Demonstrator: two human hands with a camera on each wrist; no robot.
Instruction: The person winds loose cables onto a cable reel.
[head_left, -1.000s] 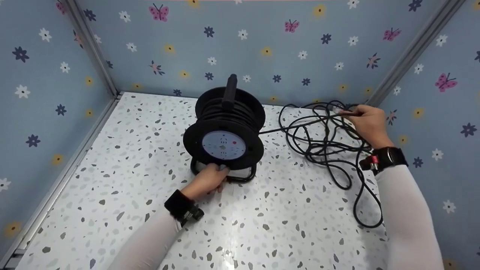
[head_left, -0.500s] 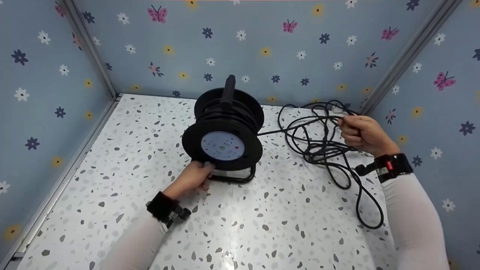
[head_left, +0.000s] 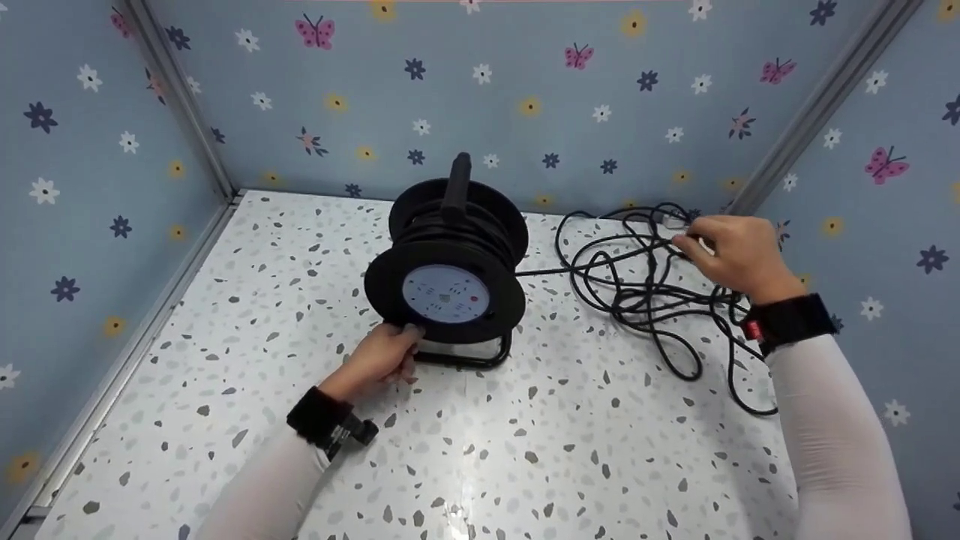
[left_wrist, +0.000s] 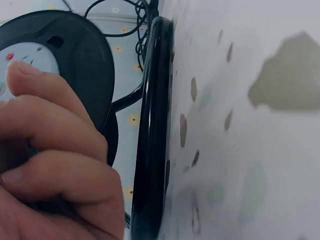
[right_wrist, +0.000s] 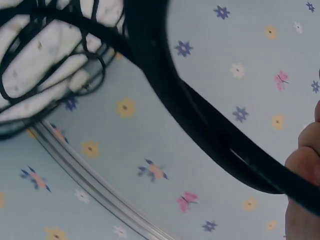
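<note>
A black cable reel (head_left: 447, 292) with a pale round socket panel (head_left: 445, 294) stands on its tube frame (head_left: 469, 361) at mid-table. My left hand (head_left: 379, 356) grips it at the lower left of its front disc; the exact part held is hidden behind curled fingers (left_wrist: 65, 135). A black cable (head_left: 544, 273) runs from the drum to a loose tangle on the right. Above that tangle, my right hand (head_left: 739, 251) holds the cable between thumb and fingers. In the right wrist view, cable strands (right_wrist: 200, 135) lead into fingers at the right edge.
The speckled white tabletop (head_left: 570, 450) meets flowered blue panels (head_left: 525, 90) at the back and both sides. A metal corner post (head_left: 817, 112) rises behind my right hand. The reel's carrying handle (head_left: 457, 187) points up. A small pale piece (head_left: 673, 222) lies among the cable loops.
My left hand has shifted left along the reel's lower rim, and the front disc has turned slightly clockwise. My right hand dipped and rose again, dragging the lower right cable loop.
</note>
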